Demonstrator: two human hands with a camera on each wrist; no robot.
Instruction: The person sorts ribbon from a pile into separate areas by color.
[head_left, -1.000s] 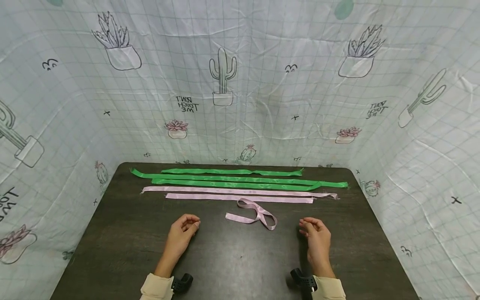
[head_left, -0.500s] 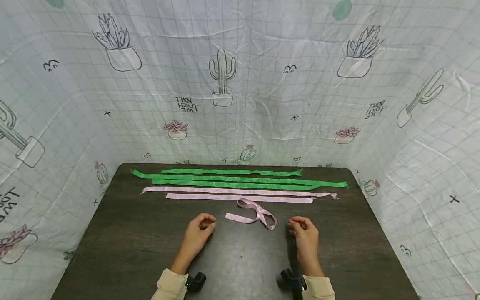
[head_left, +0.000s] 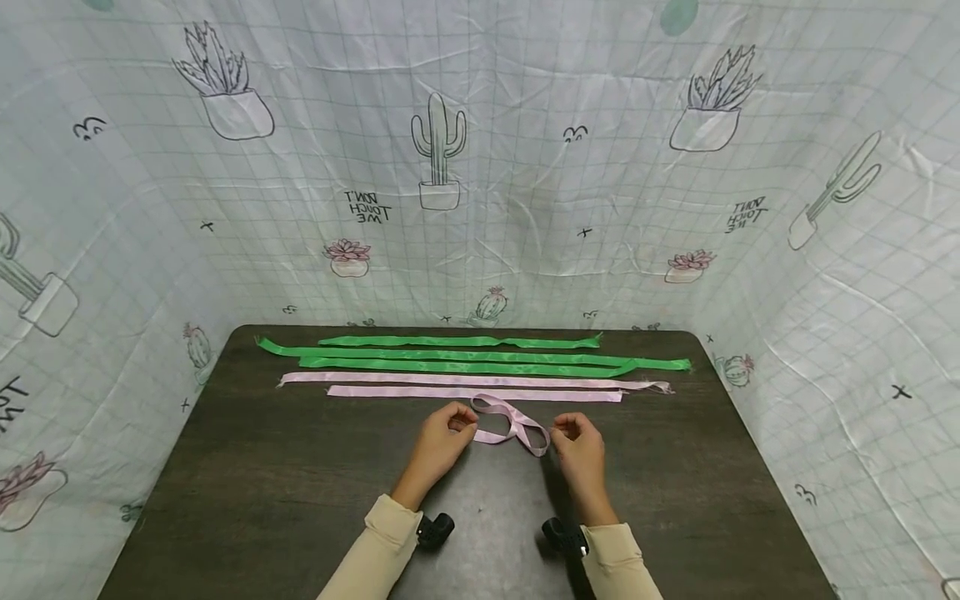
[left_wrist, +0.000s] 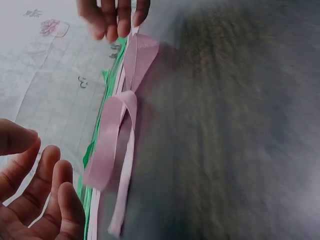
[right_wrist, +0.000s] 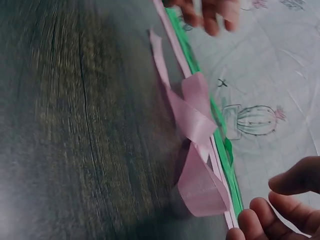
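Observation:
A looped pink ribbon lies crossed over itself on the dark table, in the middle of the head view. My left hand is at the ribbon's left end, covering part of its tail in the head view. Close by the loop on the other side is my right hand. Both wrist views show loosely bent fingers; my left hand has nothing between thumb and fingertips, and my right hand has its thumb apart from the fingers. Neither hand grips the pink ribbon there.
Behind the loop, two straight pink ribbons lie side by side. Farther back are several green ribbon strips. A cactus-printed cloth hangs round the back and sides of the dark table.
Both hands have moved inward and forward, from apart on either side to close beside the looped pink ribbon. The ribbons have stayed in place. The head view has shifted slightly.

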